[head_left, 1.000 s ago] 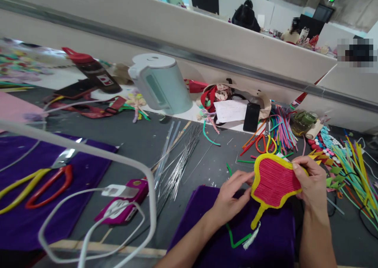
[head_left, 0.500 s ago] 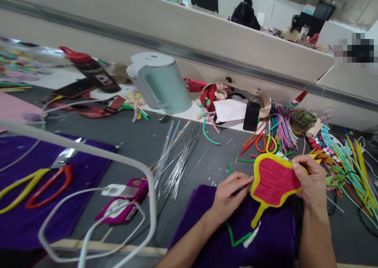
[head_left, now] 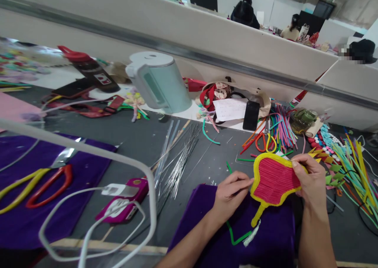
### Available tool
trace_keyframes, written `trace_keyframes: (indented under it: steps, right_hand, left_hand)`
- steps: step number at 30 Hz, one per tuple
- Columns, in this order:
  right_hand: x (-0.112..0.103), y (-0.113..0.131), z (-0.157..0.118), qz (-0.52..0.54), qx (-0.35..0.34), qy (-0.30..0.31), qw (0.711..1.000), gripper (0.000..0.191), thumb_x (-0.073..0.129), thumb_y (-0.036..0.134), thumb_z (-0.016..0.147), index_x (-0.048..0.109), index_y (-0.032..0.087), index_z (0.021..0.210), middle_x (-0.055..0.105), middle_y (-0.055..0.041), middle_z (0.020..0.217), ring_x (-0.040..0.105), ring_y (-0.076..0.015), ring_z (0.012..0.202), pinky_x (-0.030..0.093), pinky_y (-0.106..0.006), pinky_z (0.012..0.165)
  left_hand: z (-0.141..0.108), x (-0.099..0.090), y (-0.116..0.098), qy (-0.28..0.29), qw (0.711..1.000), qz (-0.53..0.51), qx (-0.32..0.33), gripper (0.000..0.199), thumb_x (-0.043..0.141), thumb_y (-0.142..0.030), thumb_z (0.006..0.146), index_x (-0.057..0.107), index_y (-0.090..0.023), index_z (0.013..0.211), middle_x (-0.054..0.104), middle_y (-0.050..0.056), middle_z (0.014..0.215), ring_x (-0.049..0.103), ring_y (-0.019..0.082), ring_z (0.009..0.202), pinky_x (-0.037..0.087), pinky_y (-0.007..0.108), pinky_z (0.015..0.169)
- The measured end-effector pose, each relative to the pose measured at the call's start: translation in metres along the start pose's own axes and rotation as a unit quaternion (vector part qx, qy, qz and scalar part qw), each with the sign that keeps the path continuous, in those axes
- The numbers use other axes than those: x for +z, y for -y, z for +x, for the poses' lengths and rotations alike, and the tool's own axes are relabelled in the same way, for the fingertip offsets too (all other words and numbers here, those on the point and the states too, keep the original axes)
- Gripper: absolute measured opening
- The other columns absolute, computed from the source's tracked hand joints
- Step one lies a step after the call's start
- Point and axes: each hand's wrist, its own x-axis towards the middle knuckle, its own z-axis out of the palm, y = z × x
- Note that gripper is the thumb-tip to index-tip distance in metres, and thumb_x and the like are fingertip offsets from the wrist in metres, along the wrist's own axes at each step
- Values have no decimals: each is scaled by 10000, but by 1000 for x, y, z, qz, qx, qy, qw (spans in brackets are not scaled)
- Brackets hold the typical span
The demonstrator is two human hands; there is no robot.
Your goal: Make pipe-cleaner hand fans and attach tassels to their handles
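Observation:
My right hand (head_left: 310,177) pinches the upper right corner of a small fan (head_left: 276,181) between thumb and fingers. The fan is made of pipe cleaners, with a ribbed dark pink face, a fuzzy yellow rim and a short yellow handle. A white tassel (head_left: 252,235) hangs from the handle's end. My left hand (head_left: 232,195) is closed, its fingertips at the fan's left edge. A bent green pipe cleaner (head_left: 232,236) shows above and below this hand; the grip on it is hidden. Below both hands lies folded purple cloth (head_left: 201,220).
Metal wires (head_left: 180,173) and a magenta device (head_left: 124,201) with a white cable lie left of the cloth. Large scissors (head_left: 50,177) rest on another purple cloth. Behind stand a kettle (head_left: 161,82) and a dark bottle (head_left: 94,73). Pipe cleaners (head_left: 282,126) and a phone (head_left: 251,115) are farther back.
The fan and both hands stay almost in place. My left index fingertip has shifted slightly right, to the fan's left edge.

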Motion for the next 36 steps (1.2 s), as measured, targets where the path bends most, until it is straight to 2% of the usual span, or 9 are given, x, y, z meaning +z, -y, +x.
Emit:
trace_keyframes:
  steps: [10, 14, 17, 26, 36]
  right_hand:
    - [0, 1, 0, -2, -4, -2, 1000, 95, 665, 289, 800, 662, 199, 769, 634, 3, 712, 560, -149, 620, 437, -239, 569]
    - [0, 1, 0, 7, -9, -1, 1000, 79, 667, 275, 802, 664, 201, 772, 634, 10, 716, 556, -142, 618, 434, -233, 575]
    - [0, 1, -1, 8, -6, -2, 1000, 71, 672, 267, 802, 665, 204, 770, 630, 14, 714, 549, -138, 618, 425, -229, 571]
    - [1, 3, -1, 18, 0, 3, 1000, 56, 672, 250, 804, 668, 204, 772, 629, 15, 722, 551, -136, 631, 422, -229, 584]
    - [3, 5, -1, 18, -4, 7, 1000, 56, 666, 248, 814, 663, 205, 778, 626, 12, 730, 554, -138, 644, 422, -232, 593]
  left_hand:
    - [-8, 4, -1, -15, 998, -27, -62, 242, 636, -100, 835, 749, -221, 1013, 667, 62, 820, 630, 160, 766, 511, 269, 681]
    - [-10, 6, 5, -40, 997, -37, -52, 280, 631, -78, 836, 746, -238, 1035, 653, 48, 829, 621, 145, 762, 498, 251, 672]
    - [-9, 8, 7, -37, 997, -47, -48, 297, 623, -67, 843, 745, -247, 1045, 656, 43, 828, 621, 140, 758, 495, 245, 669]
    - [-4, 10, 1, -79, 994, -56, -59, 278, 668, -65, 814, 749, -250, 1006, 660, 28, 832, 615, 131, 762, 495, 230, 670]
    - [-7, 9, 0, -85, 992, -72, -51, 294, 639, -62, 833, 747, -259, 1023, 644, 28, 822, 618, 131, 729, 500, 227, 623]
